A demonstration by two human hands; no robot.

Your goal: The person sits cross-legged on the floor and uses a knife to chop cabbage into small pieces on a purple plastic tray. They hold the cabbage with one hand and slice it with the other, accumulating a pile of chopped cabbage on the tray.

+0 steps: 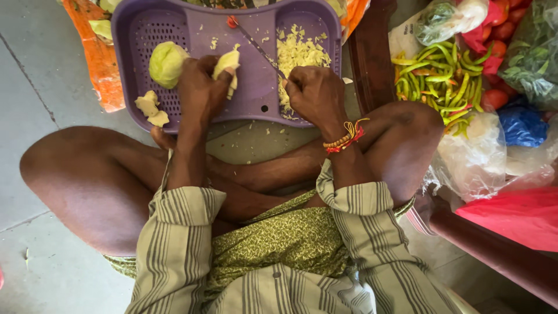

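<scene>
Purple plastic tray [250, 99]: broad, shallow, rigid, with a perforated panel at its left end and a raised rim all round. It lies flat on the grey floor [35, 87] just ahead of the seated person's crossed legs. The rim keeps the cuttings in; the middle of the tray between the hands is the only bare working room.

Wooden furniture leg and rail [372, 64]: dark and hard, close on the tray's right side, limiting any swing that way. Bags of green chillies [447, 78] and tomatoes [494, 99] crowd beyond it.

Half cabbage head [167, 63]: pale green, rounded, likely firm and fairly heavy, apt to roll. It rests on the perforated panel, just beside the left hand.

Shredded cabbage heap [297, 52]: light, loose, easily scattered, piled in the tray's right half.

Left hand [200, 87]: closed firmly around a cabbage wedge [228, 65], holding it against the tray. The wedge looks crisp, layered, likely to split along the leaves; best held across its thick back, fingertips tucked.

Right hand [314, 93]: fist clenched around the handle of a thin knife [258, 46], whose blade angles up-left across the tray.

Cabbage offcuts [150, 107]: small, at the tray's lower left corner.
</scene>
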